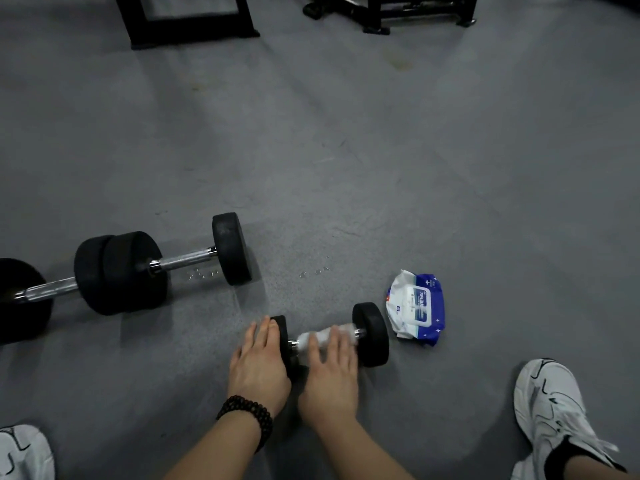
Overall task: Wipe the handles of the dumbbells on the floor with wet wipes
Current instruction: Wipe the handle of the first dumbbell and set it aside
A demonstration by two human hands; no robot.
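**Small dumbbell under both hands, wipe on the handle**

Grey floor (346, 150), two big dumbbells at left: nearer one (166, 261), another (31, 296) cut by the frame edge. Closer in, small dumbbell (370, 334). Left hand (258, 365), fingers straight, pressing its left weight. Right hand (330, 372) curled over a white wet wipe (320, 337) wrapped round the handle. Wipes pack (417, 308) just beside the right weight.

Both forearms reach forward and down, side by side. The left hand (258, 363) lies flat with straight fingers (beads circle its wrist); the right hand (330, 370) curls its fingers forward, motion-blurred.
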